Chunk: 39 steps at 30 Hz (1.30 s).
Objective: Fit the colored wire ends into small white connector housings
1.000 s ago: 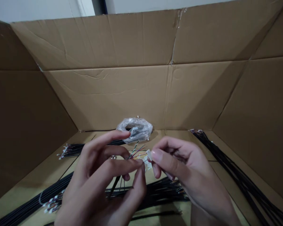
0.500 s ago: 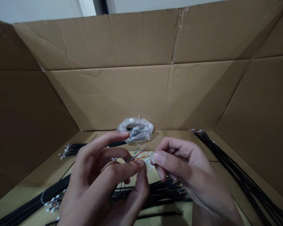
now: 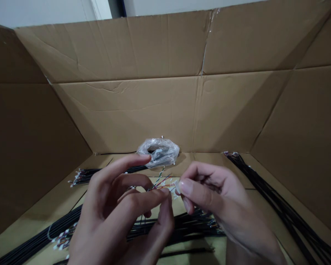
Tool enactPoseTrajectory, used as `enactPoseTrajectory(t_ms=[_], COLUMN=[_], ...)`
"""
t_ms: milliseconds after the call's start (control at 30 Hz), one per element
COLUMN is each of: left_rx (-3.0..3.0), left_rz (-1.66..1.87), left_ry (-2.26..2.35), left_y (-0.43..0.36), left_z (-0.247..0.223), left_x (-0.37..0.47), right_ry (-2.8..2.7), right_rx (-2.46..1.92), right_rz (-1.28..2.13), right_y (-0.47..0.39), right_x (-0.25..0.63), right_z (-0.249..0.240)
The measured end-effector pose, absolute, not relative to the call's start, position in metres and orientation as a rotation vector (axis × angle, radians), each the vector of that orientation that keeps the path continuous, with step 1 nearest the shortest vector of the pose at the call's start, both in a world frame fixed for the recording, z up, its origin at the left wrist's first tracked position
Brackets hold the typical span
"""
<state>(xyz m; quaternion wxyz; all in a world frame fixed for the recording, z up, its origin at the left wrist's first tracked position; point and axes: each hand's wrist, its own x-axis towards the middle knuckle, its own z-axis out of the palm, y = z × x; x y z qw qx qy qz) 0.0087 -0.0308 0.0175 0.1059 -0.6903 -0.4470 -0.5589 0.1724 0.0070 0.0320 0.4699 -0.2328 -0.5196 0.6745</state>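
Thin coloured wires (image 3: 162, 181), among them red, orange and green-and-white ones, fan out from between the fingers of my left hand (image 3: 124, 209). Its thumb and a finger pinch them while the index finger is raised. Across from it, my right hand (image 3: 215, 195) grips a small white connector housing (image 3: 177, 187) between thumb and fingertip. An orange wire reaches to the housing; whether its end sits inside cannot be made out. Behind the fingertips, several loose white connectors (image 3: 174, 192) lie on the cardboard.
Cardboard walls (image 3: 127, 95) enclose the work surface. A clear plastic bag (image 3: 165, 152) stands at the back. Black cable bundles lie at the right (image 3: 276, 206), at the left (image 3: 38, 235), at the back left (image 3: 85, 176) and under my hands (image 3: 187, 226).
Both hands stay nearly in place. The white connector housing and my right fingertips have shifted very slightly; the wires remain pinched in my left hand.
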Motion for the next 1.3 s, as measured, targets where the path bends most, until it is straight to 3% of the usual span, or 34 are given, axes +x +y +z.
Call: enactPoseTrajectory(t_ms=[1300], left_rx=[-2.182], left_rz=[-1.611], left_ry=[-1.264], left_y=[-0.029], left_z=[0.024], left_x=[0.002], right_ry=[-1.475], right_rx=[-0.81], right_rz=[1.39], right_y=[-0.004], right_x=[0.174], right_z=[0.035])
